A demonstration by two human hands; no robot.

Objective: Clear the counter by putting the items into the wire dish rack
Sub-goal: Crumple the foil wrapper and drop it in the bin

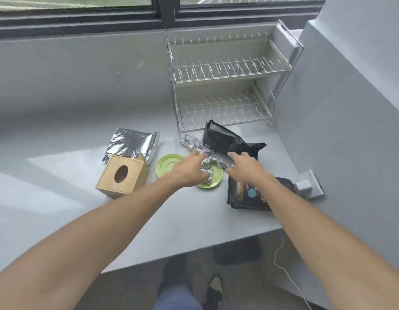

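Your left hand (189, 171) and right hand (244, 165) both pinch the crumpled silver foil sheet (201, 153), which lies over two round green plates (169, 163) on the grey counter (182, 220) — just in front of the two-tier wire dish rack (223, 86), with every tier bare. Under your right forearm lies a flat black pouch (245, 195) with a teal dot; its print seems too blurred to read.

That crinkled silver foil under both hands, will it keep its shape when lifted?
Probably not: the crumpled foil is already creased and bunched, so it likely bends wherever the left hand and right hand press. It looks thin, so likely very light. Where it drapes over the green plate, it may sag.
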